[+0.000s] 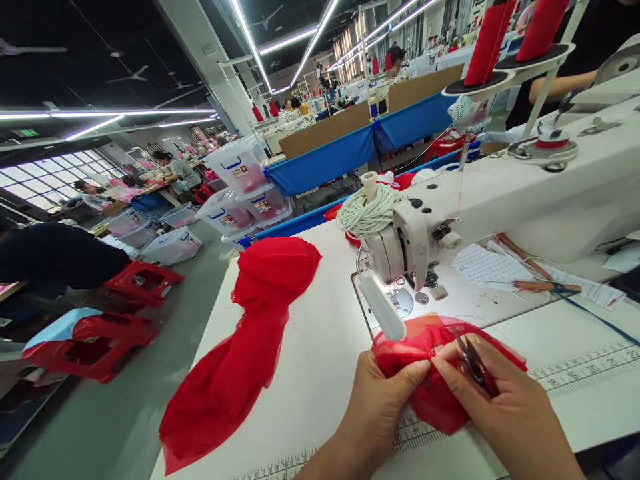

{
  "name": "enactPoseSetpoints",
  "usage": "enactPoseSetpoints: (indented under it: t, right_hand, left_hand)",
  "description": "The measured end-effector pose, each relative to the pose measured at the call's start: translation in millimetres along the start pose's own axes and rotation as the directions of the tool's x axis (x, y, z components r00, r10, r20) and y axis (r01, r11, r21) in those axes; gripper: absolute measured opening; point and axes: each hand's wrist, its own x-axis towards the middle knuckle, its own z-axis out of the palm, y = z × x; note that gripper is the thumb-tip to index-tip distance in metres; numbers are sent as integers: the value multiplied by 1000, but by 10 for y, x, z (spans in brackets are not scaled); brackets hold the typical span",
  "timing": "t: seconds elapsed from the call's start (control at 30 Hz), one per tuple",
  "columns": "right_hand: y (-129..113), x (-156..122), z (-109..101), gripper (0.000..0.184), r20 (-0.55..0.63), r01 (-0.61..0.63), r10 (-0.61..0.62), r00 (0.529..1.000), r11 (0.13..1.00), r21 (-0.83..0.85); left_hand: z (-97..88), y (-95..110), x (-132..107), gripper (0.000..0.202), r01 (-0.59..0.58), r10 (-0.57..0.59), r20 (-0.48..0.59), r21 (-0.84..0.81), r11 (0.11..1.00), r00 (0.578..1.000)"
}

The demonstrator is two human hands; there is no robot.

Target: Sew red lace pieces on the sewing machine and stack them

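Observation:
Between my two hands is a piece of sheer red fabric [443, 407], bunched up just in front of the sewing machine [395, 247]. My left hand [375, 407] pinches its near left edge between thumb and finger. Thumb and fingertip of my right hand [505, 400] grip the same edge close beside the left thumb. Thread snips [475, 367] also sit in the right hand, their dark blades pointing up and left. Another red fabric piece [225, 373], rounded at its far end, lies flat to the left on the white table [310, 373].
Printed ruler marks [590, 370] run along the table's near edge. Paper pieces and a wooden-handled tool [545, 287] lie under the machine arm. Red thread cones [490, 47] stand at upper right. Red stools [95, 343], lidded plastic boxes [240, 167] and other people are beyond the table.

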Motion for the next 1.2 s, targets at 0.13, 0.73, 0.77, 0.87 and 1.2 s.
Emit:
enactPoseSetpoints:
  t: [0.13,0.73,0.77,0.87,1.2]
  right_hand:
    - [44,14,27,26,29,87,-85,996,995,-57]
    - [104,121,-86,25,134,123,-111,985,988,-89]
    - [111,140,-89,27,104,157,-146,984,981,-114]
    - [92,175,-129,26,-75,131,-146,986,975,-181]
    - [19,133,-89,27,93,57,-51,994,996,-65]
  left_hand:
    - [-7,-2,11,20,-33,33,10,40,999,999]
    - [15,23,12,23,39,-39,13,-2,999,999]
    - [16,23,9,25,46,-46,15,-2,999,999]
    - [19,32,4,27,58,-58,-23,-6,998,998]
    - [14,30,9,23,34,-34,9,-8,999,999]
